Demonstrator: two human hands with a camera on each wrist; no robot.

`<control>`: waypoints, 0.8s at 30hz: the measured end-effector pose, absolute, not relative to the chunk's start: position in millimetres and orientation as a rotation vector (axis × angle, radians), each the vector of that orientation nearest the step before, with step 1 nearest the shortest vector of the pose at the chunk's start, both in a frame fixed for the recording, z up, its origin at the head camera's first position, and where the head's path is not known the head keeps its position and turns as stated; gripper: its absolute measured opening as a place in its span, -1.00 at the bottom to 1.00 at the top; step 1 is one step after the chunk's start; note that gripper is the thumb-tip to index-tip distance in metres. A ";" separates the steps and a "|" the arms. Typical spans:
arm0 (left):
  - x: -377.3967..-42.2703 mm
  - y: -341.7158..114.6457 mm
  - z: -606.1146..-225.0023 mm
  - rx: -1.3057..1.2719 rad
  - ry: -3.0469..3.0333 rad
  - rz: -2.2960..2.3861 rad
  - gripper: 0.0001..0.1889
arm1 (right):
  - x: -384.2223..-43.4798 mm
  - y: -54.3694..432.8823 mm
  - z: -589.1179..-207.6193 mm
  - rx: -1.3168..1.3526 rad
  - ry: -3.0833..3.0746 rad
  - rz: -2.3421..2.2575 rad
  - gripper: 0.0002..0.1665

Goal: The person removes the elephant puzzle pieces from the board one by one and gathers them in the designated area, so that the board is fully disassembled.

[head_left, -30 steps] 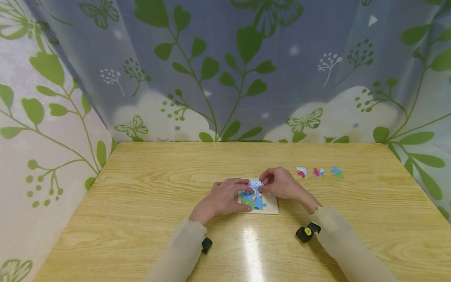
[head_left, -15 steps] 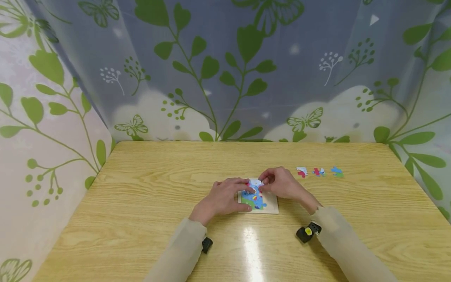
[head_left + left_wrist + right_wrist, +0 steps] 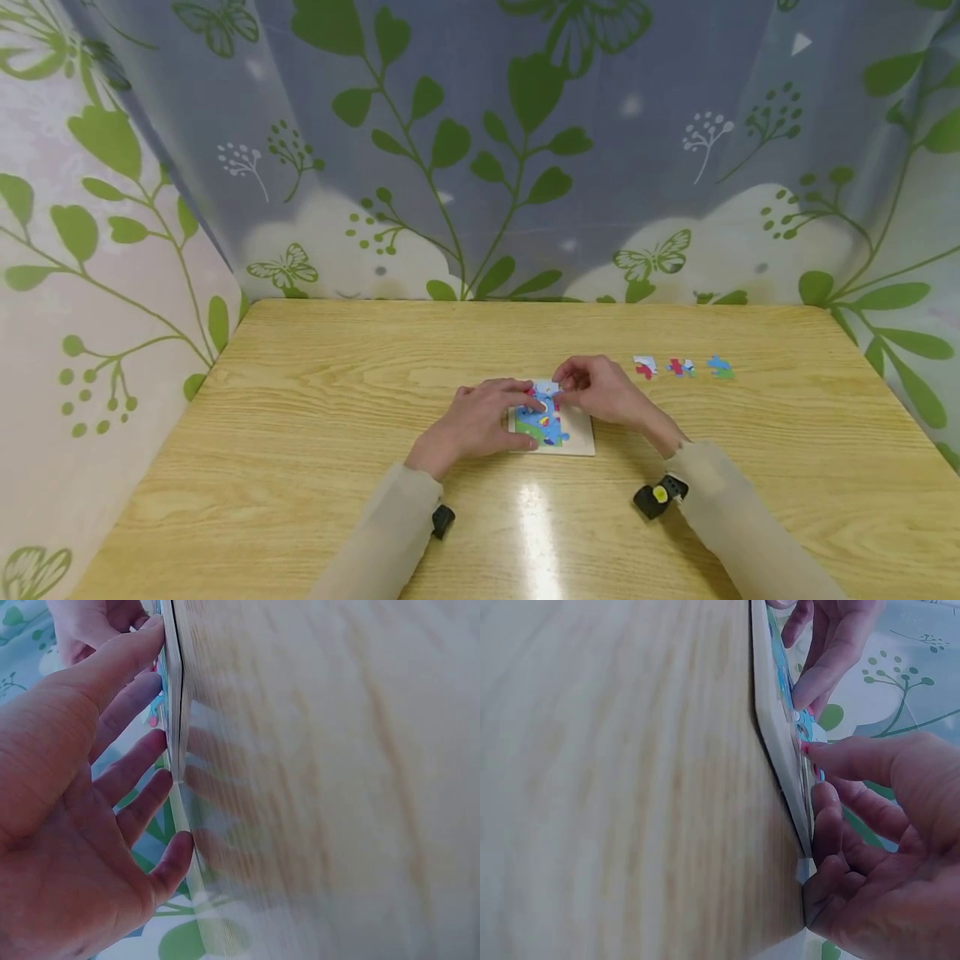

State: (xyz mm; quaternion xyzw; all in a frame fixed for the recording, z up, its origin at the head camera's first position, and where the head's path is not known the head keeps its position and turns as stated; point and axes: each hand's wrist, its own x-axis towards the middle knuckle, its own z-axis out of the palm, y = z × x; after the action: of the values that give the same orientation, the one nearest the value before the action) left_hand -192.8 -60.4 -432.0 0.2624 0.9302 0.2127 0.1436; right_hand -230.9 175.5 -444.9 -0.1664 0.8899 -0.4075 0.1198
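Observation:
A small square jigsaw puzzle board [image 3: 579,435] lies flat on the table, its left part covered with blue, green and white picture pieces [image 3: 551,432]. Over its left side my left hand [image 3: 474,421] is spread, fingertips resting on the pieces and thumb by the near edge. At the board's upper right, my right hand [image 3: 600,390] pinches a puzzle piece [image 3: 818,775] between thumb and index finger; the fingers hide most of it. In the right wrist view the thumb [image 3: 855,759] presses at a pink part, and the other fingers are curled beside the board's edge.
Three loose puzzle pieces lie in a row beyond my right hand: a white-and-red one [image 3: 645,367], a red-and-blue one [image 3: 681,367] and a blue-and-green one [image 3: 720,367]. The wooden table [image 3: 337,358] meets a leaf-patterned curtain [image 3: 420,208] at the back.
Both hands stay at the board in almost the same pose. The head view has shifted very slightly; the loose pieces have not moved on the table.

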 end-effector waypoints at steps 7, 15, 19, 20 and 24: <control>-192.6 -60.5 -432.0 0.754 2.683 0.607 -0.51 | -230.9 177.8 -446.3 -0.522 2.606 -1.205 -0.86; -192.9 -60.2 -432.5 0.756 2.685 0.602 -0.51 | -230.2 176.2 -445.4 -0.494 2.631 -1.205 -0.86; -192.6 -60.2 -431.4 0.753 2.679 0.598 -0.51 | -229.1 177.1 -444.8 -0.484 2.593 -1.248 -0.84; -192.6 -60.2 -431.2 0.753 2.678 0.596 -0.50 | -228.6 177.7 -444.8 -0.478 2.578 -1.264 -0.84; -191.8 -60.5 -429.8 0.751 2.670 0.591 -0.50 | -227.8 181.7 -445.7 -0.466 2.525 -1.312 -0.82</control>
State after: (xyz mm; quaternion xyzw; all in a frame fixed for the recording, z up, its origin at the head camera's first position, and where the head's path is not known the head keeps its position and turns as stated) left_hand -191.8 -60.5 -429.8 0.2618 0.9305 0.2059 0.1525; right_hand -227.8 181.7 -445.7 -0.1603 0.8684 -0.4512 0.1288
